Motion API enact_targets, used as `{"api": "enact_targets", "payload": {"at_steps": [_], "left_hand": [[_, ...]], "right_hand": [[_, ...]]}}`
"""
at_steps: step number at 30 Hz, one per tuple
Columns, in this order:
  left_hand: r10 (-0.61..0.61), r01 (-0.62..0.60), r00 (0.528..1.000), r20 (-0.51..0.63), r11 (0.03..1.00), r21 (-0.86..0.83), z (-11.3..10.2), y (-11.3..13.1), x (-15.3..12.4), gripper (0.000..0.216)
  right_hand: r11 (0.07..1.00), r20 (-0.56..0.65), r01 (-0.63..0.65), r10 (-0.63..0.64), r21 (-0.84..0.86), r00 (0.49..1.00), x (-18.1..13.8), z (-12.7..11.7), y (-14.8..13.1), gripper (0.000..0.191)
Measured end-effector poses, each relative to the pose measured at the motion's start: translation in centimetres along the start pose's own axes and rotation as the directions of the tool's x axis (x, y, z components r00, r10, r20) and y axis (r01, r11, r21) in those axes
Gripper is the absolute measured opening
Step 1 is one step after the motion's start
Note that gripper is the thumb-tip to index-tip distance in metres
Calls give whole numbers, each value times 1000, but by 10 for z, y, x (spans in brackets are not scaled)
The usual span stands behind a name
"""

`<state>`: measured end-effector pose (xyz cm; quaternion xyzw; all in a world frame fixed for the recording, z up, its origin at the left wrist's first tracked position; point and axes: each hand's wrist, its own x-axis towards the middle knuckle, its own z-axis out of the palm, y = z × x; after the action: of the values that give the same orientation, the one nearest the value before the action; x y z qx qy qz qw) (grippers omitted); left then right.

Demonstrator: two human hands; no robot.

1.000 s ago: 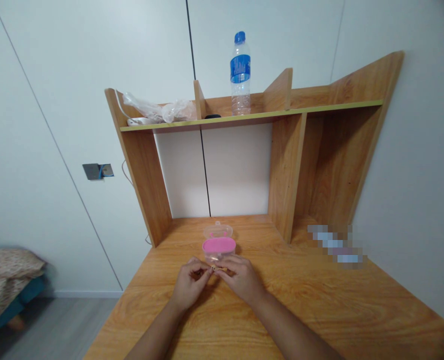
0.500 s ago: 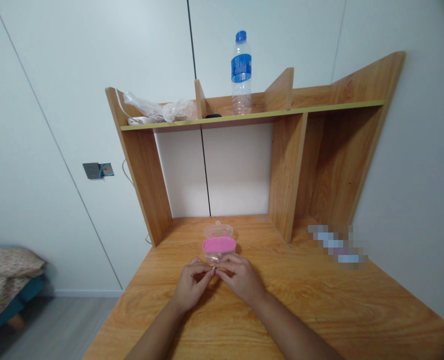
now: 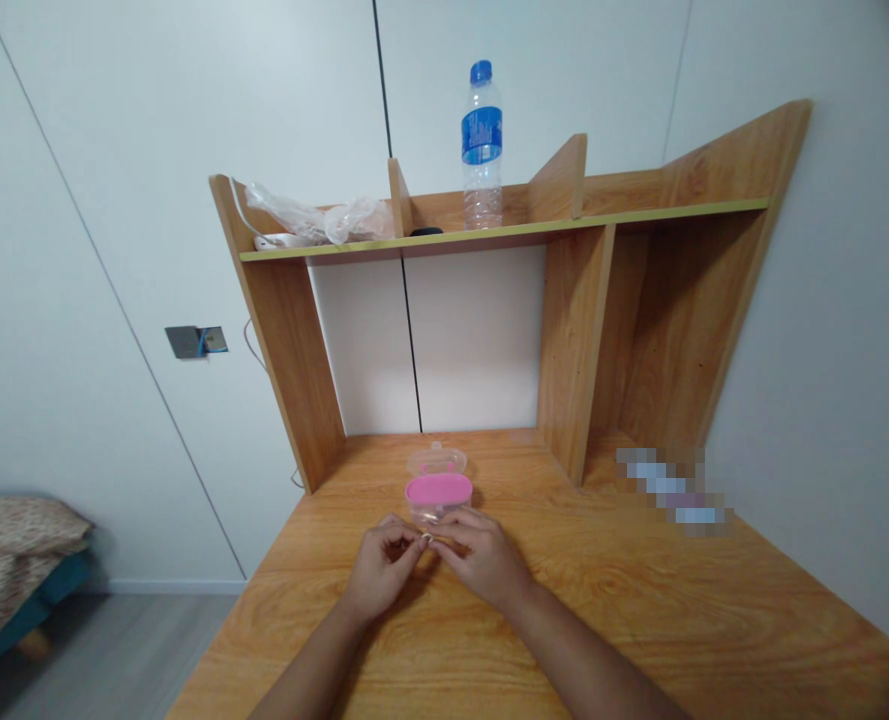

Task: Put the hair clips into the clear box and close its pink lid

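Note:
Between the fingertips of both hands is a small, pale, ring-like thing point(image 3: 427, 538), too tiny to name surely. My left hand point(image 3: 381, 573) pinches it from the left side. From the right, my right hand point(image 3: 485, 562) pinches it with thumb and fingers closed. Just beyond the hands stands a small clear plastic box point(image 3: 418, 513) with a pink top tray point(image 3: 439, 489). Its clear lid point(image 3: 436, 461) lies open toward the back. My right fingers hide part of the box's front.
A wooden desk point(image 3: 639, 620) carries a hutch with a shelf point(image 3: 504, 232). On the shelf are a water bottle point(image 3: 482, 140) and a crumpled plastic bag point(image 3: 339, 218). A blurred-out item point(image 3: 673, 490) lies at the right. An open wall socket point(image 3: 196, 341) is at left.
The small thing between my fingertips has turned slightly and now shows more of its pale ring shape. Both hands stay almost in place, and the box has not moved.

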<state>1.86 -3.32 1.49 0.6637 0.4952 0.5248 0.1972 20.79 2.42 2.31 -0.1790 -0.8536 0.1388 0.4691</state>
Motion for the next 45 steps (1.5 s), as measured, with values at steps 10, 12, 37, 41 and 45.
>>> {"api": "enact_targets", "payload": {"at_steps": [10, 12, 37, 41, 45], "left_hand": [[-12, 12, 1000, 5, 1000, -5, -1, 0, -1, 33], [-11, 11, 1000, 13, 1000, -4, -1, 2, 0, 33], [-89, 237, 910, -405, 913, 331, -22, -25, 5, 28], [-135, 283, 900, -415, 905, 317, -23, -28, 6, 28], [-195, 319, 915, -353, 885, 338, -23, -33, 7, 28]], "right_hand": [[1000, 51, 10, -9, -22, 999, 4, -5, -6, 14], [1000, 37, -6, 7, -9, 999, 4, -6, -7, 11], [848, -329, -530, 509, 30, 796, 17, -4, 63, 10], [829, -311, -556, 546, 64, 778, 17, -5, 65, 12], [822, -324, -559, 560, 107, 762, 15, -5, 68, 15]]}}
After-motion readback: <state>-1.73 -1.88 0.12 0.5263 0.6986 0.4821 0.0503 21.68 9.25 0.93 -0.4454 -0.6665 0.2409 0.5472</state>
